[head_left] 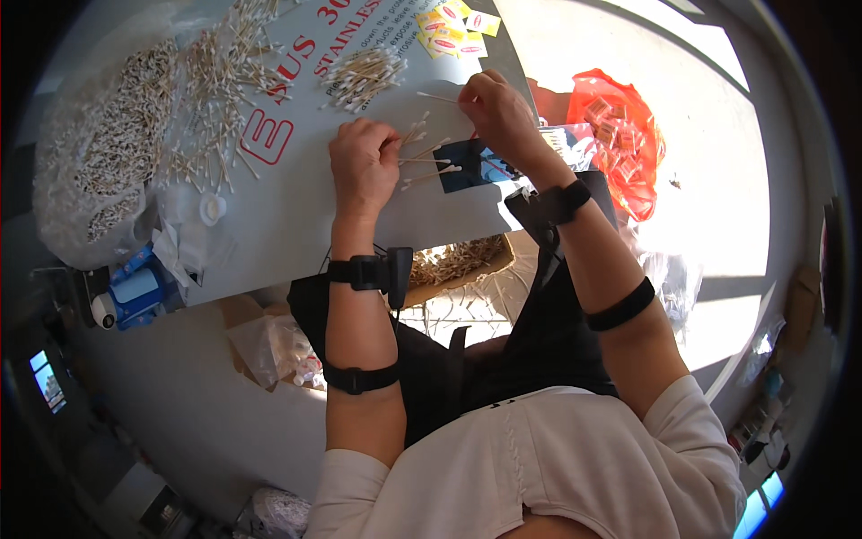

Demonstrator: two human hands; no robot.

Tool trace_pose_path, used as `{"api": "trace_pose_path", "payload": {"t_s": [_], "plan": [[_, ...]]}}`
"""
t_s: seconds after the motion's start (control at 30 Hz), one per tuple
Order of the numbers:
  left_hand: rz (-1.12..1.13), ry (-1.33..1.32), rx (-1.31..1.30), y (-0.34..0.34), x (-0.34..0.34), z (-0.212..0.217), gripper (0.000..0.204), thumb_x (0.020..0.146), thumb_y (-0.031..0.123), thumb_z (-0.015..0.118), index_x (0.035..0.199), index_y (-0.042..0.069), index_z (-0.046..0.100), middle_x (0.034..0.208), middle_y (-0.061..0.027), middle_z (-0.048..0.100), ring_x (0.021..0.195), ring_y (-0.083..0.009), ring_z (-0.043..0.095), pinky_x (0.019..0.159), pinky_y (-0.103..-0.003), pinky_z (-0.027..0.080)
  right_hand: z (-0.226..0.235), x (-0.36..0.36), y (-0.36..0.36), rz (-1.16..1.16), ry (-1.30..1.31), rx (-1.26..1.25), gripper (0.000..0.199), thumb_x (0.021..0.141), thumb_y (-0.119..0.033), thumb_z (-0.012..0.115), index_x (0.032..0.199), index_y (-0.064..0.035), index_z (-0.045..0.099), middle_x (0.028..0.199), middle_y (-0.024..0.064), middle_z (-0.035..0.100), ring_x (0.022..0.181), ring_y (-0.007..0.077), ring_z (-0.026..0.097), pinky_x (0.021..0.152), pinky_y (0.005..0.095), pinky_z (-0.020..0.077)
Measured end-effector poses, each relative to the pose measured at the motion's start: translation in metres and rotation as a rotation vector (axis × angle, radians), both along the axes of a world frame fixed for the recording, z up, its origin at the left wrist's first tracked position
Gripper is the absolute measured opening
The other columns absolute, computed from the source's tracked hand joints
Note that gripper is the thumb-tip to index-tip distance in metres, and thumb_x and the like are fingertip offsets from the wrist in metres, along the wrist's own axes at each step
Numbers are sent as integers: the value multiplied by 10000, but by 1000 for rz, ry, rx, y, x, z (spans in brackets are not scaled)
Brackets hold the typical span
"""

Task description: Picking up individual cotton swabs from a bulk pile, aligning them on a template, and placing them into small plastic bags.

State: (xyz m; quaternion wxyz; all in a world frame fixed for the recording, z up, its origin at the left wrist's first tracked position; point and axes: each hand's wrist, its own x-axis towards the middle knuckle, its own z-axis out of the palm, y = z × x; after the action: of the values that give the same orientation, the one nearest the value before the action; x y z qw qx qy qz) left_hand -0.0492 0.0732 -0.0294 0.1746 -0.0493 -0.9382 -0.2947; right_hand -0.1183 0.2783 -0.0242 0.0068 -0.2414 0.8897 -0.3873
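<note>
My left hand [364, 166] is closed over the grey table, its thumb and fingertips pinched on cotton swabs. Several cotton swabs [424, 161] fan out to the right of those fingertips; which are gripped and which only lie there is hard to tell. Up and to the right, my right hand [501, 112] pinches one end of a single cotton swab [437, 96], whose other tip points left. Just beyond my hands lies a loose pile of cotton swabs [366, 77]. A dark blue printed packet [462, 166] rests between my wrists near the table edge.
A big clear bag of swabs [121, 135] fills the table's left side, beside a scattered heap [220, 85]. Yellow-and-white cards [453, 31] lie at the far edge. A red plastic bag [620, 135] of small packs stands at right. Below the table is a carton of swabs [458, 267].
</note>
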Motion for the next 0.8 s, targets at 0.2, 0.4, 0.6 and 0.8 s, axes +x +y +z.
{"api": "trace_pose_path", "payload": {"t_s": [0.2, 0.4, 0.6, 0.8], "plan": [[102, 9, 68, 1, 1, -5, 106, 717, 40, 720, 787, 72, 647, 799, -80, 614, 850, -319, 576, 771, -426, 466, -3, -10, -42, -17, 212, 126, 26, 842, -32, 607, 858, -46, 622, 955, 121, 595, 959, 337, 596, 804, 412, 491], [115, -15, -27, 4, 14, -1, 192, 694, 67, 745, 868, 91, 669, 936, -68, 608, 938, -312, 556, 825, -438, 449, -8, -21, -38, 343, 183, 88, 93, 797, -15, 638, 859, -84, 642, 976, 91, 606, 1009, 305, 580, 830, 400, 477], [66, -66, -48, 19, 43, 3, 411, 681, 145, 785, 1065, 96, 646, 1130, -71, 552, 1074, -314, 495, 938, -438, 401, -2, 1, -22, 407, 119, -64, 170, 764, -65, 702, 930, -82, 670, 1008, 77, 611, 1014, 301, 574, 894, 399, 460], [181, 75, 275, 28, 51, -12, 622, 767, 113, 734, 1336, 62, 486, 1364, -123, 482, 1265, -305, 443, 1093, -425, 326, -11, 17, -21, 300, 139, -90, 147, 755, -118, 707, 896, -96, 674, 997, 60, 613, 1012, 280, 567, 915, 382, 436]]}}
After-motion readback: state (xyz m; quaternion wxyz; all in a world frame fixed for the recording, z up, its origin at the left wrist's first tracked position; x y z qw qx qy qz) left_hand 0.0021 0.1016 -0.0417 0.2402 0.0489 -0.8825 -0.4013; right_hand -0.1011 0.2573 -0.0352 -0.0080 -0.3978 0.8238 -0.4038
